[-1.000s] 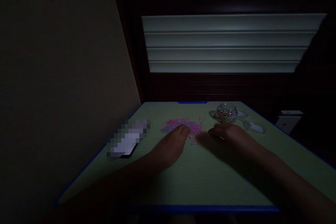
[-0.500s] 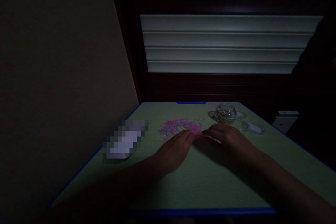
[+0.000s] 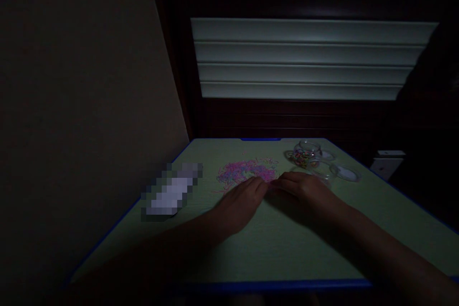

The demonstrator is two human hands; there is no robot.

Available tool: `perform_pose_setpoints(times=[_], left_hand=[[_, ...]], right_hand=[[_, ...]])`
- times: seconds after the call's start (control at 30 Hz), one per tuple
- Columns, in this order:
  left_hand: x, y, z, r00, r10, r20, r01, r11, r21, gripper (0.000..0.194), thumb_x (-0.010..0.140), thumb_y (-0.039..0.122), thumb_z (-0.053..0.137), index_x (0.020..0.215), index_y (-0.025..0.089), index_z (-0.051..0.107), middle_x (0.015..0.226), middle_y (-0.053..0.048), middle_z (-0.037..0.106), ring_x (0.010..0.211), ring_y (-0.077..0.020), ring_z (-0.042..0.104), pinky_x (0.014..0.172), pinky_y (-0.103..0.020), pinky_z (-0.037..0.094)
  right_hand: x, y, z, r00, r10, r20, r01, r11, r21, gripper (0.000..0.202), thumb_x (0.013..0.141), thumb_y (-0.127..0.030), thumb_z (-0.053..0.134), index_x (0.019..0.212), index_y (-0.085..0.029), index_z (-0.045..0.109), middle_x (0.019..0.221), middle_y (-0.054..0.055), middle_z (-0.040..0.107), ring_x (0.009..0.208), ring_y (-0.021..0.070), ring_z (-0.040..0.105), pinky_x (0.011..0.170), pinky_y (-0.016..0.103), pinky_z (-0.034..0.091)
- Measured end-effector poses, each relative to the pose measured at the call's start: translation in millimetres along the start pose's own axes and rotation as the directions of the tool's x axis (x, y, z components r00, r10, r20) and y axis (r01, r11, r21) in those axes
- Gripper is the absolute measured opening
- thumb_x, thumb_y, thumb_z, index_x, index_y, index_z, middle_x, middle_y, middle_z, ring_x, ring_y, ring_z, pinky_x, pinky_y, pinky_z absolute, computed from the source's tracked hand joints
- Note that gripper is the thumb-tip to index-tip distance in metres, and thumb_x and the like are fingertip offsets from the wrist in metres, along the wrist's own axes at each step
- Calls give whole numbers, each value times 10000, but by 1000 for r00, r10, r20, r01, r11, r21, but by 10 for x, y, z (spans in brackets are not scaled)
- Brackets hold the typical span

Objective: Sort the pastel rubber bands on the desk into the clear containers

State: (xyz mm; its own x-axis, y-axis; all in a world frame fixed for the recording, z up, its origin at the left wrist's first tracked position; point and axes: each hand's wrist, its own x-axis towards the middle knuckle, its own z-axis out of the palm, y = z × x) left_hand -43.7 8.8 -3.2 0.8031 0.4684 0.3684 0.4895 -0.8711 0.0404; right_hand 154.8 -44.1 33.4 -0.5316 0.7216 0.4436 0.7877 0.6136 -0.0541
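A loose heap of thin pink, purple and bluish bands, looking like small rubber bands [image 3: 233,172], lies spread on the pale green table [image 3: 287,253]. At its near right edge my left hand [image 3: 244,201] is closed, fingertips pressed together and low over the table. Facing it, my right hand [image 3: 304,191] is closed too, its fingertips almost meeting the left ones. A trace of pink shows between the fingertips, but what each hand holds is hidden in the dim light.
Behind my right hand stands an open clear jar [image 3: 306,155] part-filled with colourful bands. Beside it lie a second clear container [image 3: 324,177] and a round lid [image 3: 346,173]. A blurred-out pale object [image 3: 172,193] rests on the left. A wall borders the table's left side.
My right hand has moved slightly left, bringing its fingertips up to those of my left hand. The left hand has barely shifted.
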Motion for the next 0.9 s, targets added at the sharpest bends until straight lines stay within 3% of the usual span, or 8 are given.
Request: perform_pose_setpoints(times=[0.47, 0.9], left_hand=[[-9, 32, -42, 999, 36, 11, -36, 999, 31, 200, 905, 56, 348, 1027, 168, 459, 999, -51, 536, 937, -177, 516, 858, -311, 441], [-10, 42, -66, 997, 74, 9, -75, 996, 51, 180, 915, 66, 346, 996, 164, 473, 957, -49, 554, 919, -177, 534, 829, -306, 447]], right_hand=[[-5, -35, -23, 999, -2, 49, 3, 1000, -27, 196, 858, -126, 494, 956, -174, 656, 847, 59, 641, 746, 137, 585, 656, 236, 410], [5, -42, 32, 996, 34, 79, -26, 995, -98, 160, 863, -131, 474, 896, -157, 628, 785, 48, 609, 681, 124, 553, 611, 228, 362]])
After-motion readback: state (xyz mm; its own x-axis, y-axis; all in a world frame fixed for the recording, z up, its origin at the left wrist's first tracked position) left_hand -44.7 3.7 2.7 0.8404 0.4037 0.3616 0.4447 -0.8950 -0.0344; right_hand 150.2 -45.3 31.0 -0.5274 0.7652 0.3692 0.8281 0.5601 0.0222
